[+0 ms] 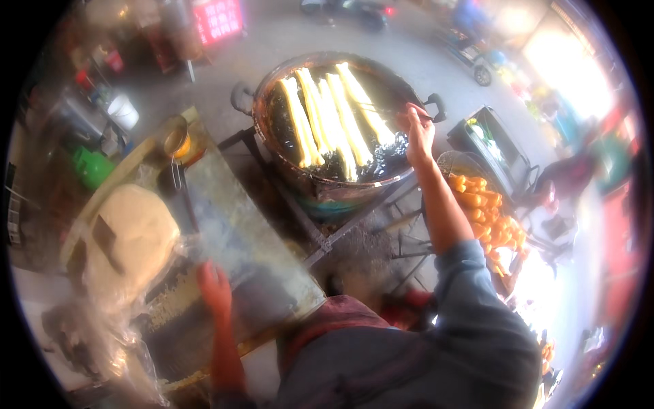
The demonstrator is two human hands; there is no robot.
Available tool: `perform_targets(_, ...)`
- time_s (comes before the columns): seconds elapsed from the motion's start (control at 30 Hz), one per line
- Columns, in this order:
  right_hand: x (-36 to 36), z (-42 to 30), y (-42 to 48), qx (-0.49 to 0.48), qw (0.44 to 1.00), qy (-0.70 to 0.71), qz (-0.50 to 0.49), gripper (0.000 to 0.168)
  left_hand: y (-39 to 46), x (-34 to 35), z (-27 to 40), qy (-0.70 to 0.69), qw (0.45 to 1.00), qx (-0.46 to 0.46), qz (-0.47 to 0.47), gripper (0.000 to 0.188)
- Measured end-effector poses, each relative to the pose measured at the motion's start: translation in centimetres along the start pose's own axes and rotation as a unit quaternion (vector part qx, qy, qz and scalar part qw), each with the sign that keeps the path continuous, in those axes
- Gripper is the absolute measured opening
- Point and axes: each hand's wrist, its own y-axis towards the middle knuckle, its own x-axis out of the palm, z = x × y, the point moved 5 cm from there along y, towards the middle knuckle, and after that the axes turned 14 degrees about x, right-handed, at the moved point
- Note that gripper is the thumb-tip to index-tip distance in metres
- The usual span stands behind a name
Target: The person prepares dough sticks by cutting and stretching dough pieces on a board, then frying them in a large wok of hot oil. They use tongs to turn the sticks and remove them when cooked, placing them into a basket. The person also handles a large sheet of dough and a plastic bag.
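My right hand (420, 134) is held over the right rim of a large wok (334, 188) of dark oil, beside its loop handle. It grips a thin reddish utensil (418, 110), too blurred to name exactly, that points over the oil. Several long pale dough sticks (332, 122) float side by side in the oil. My left hand (214, 287), holding nothing, is at the worktable (245, 225), fingers extended. Left of it lies a big mound of dough (135, 230) partly under clear plastic film (120, 337), with a dark flat piece (104, 237) on top.
Golden fried dough sticks (480, 209) are piled in a wire basket at the right. Behind them stands a dark bin (493, 138). A small round pot (177, 140) sits at the table's far corner. A metal stand (322, 245) holds the wok. A person (567, 174) is blurred at the right.
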Motion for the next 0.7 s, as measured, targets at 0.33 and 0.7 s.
perform_targets(0.33, 3.1, -0.1, -5.4, -0.108, 0.981, -0.149, 0.068, 0.028, 15.8, 4.7, -5.8, 0.190, 0.980, 0.053, -0.036, 0.025)
perform_targets(0.7, 7.3, 1.7, -7.5, -0.195, 0.916, -0.347, -0.044, 0.010, 18.8, 7.6, -17.7, 0.033, 0.998, 0.042, -0.017, 0.023)
